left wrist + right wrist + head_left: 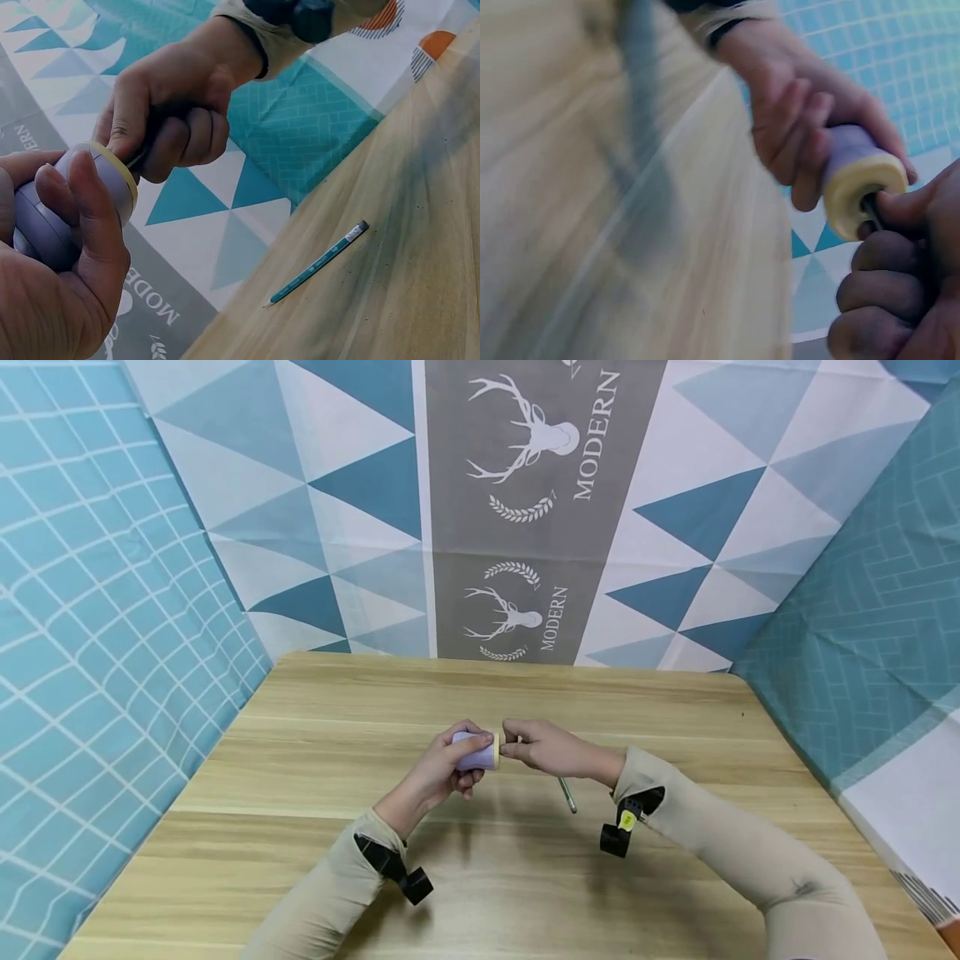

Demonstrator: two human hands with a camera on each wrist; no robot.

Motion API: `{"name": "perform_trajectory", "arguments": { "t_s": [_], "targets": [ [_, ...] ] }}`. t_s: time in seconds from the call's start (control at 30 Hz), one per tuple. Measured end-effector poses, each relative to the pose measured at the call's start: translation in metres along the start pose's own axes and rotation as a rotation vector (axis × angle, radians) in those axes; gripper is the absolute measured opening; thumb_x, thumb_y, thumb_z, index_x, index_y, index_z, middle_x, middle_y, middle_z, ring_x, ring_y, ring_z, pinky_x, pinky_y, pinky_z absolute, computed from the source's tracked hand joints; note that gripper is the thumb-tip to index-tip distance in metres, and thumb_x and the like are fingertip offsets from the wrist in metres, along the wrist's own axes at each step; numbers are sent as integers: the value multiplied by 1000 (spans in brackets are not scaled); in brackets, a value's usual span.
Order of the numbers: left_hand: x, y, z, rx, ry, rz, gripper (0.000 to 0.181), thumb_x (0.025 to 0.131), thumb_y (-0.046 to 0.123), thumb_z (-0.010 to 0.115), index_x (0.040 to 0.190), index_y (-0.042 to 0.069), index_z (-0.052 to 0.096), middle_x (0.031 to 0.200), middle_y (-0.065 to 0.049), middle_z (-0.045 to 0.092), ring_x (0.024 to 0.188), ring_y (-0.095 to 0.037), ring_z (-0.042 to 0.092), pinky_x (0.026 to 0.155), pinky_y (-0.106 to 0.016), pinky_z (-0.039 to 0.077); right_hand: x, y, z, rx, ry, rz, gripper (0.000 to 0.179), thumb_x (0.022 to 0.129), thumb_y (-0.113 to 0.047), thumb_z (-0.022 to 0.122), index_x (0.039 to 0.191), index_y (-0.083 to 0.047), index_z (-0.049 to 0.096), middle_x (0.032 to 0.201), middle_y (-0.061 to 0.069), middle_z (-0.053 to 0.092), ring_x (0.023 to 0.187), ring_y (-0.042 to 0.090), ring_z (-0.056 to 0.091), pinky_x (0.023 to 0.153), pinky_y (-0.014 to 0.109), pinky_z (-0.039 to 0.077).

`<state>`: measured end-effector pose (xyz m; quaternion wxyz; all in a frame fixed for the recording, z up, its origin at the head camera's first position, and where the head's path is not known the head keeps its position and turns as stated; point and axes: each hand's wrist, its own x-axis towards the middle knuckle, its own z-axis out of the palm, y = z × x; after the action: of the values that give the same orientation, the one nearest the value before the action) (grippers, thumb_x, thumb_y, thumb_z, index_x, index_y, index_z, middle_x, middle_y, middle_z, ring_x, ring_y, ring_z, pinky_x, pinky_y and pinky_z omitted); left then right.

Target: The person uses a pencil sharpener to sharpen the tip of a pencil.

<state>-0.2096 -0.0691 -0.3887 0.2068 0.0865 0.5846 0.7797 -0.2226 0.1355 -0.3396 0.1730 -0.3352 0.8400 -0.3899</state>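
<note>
My left hand (431, 770) grips a lilac cylinder with a pale yellow end, which looks like a pencil sharpener (474, 754). It lies on its side in the air above the table, its yellow end facing my right hand (558, 748). In the right wrist view, that yellow end (841, 201) has a round hole. The curled right fingers pinch a thin dark stick (871, 210) at the hole; most of it is hidden in the fist. On the table below the right wrist lies a green pencil (319, 262) with a white eraser end.
The wooden table (315, 860) stretches out under both hands. Behind it hangs a patterned cloth (510, 543) with deer heads and triangles. Blue patterned sheets (97, 585) enclose the sides. Each wrist carries a black camera mount.
</note>
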Motion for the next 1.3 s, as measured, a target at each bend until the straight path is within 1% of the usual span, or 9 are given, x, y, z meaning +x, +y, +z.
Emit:
{"name": "perform_trajectory", "arguments": {
  "t_s": [0.2, 0.33, 0.47, 0.57, 0.67, 0.8, 0.93, 1.1, 1.3],
  "targets": [
    [2, -3, 1, 7, -25, -6, 8, 93, 22, 63, 94, 17, 57, 61, -5, 55, 40, -7, 44, 36, -23, 46, -2, 2, -9, 422, -172, 238, 24, 105, -17, 43, 84, -8, 38, 56, -4, 27, 42, 7, 17, 37, 21, 15],
    [1, -3, 0, 19, -39, 0, 9, 94, 22, 63, 96, 15, 57, 61, -6, 55, 41, -7, 45, 36, -23, 47, -4, 7, -8, 495, -173, 262, 22, 106, -17, 44, 87, -7, 40, 56, -4, 26, 44, 7, 17, 39, 21, 15],
    [-2, -1, -3, 23, -52, 15, 9, 94, 22, 62, 97, 15, 57, 61, -6, 55, 41, -7, 45, 36, -23, 47, -9, 8, 3, 194, 0, -12, 12, 103, -14, 54, 93, -8, 52, 62, -4, 44, 48, 7, 33, 40, 21, 29],
    [-3, 1, -5, 18, -58, 20, 7, 95, 22, 61, 97, 15, 57, 61, -6, 55, 40, -7, 45, 36, -23, 47, -13, 12, 11, -251, 186, -354, 5, 99, -11, 61, 96, -8, 58, 74, -4, 55, 58, 6, 46, 48, 21, 42],
    [-2, 2, -5, 12, -55, 26, 8, 95, 22, 61, 98, 15, 58, 61, -6, 56, 40, -7, 45, 36, -23, 47, -15, 20, 14, -740, 377, -654, 10, 103, -9, 53, 96, -5, 60, 76, 0, 54, 60, 8, 47, 48, 20, 43],
    [0, 2, -4, 2, -45, 18, 9, 95, 23, 62, 97, 16, 58, 61, -6, 56, 40, -7, 45, 36, -23, 47, -15, 31, 13, -1191, 567, -859, 30, 109, -6, 33, 97, -6, 61, 75, 4, 50, 58, 14, 44, 43, 21, 39],
    [1, -1, -3, -2, -41, 6, 8, 95, 24, 62, 95, 17, 58, 60, -5, 55, 41, -7, 44, 36, -23, 47, -14, 38, 12, -1350, 622, -916, 29, 108, -4, 35, 94, -8, 60, 75, 4, 51, 57, 14, 44, 43, 21, 39],
    [1, -4, -1, 9, -41, 2, 9, 95, 23, 62, 95, 15, 57, 59, -5, 55, 40, -7, 44, 36, -23, 46, -9, 45, 14, -1444, 592, -921, 27, 108, -7, 34, 92, -9, 55, 70, 0, 51, 50, 11, 43, 40, 21, 36],
    [2, -6, -1, 8, -35, -25, 10, 95, 24, 61, 93, 15, 57, 58, -4, 55, 39, -6, 44, 35, -23, 46, -4, 43, 15, -1368, 477, -920, 35, 107, -7, 19, 87, -8, 48, 56, -4, 38, 43, 7, 29, 36, 19, 25]
  ]
}}
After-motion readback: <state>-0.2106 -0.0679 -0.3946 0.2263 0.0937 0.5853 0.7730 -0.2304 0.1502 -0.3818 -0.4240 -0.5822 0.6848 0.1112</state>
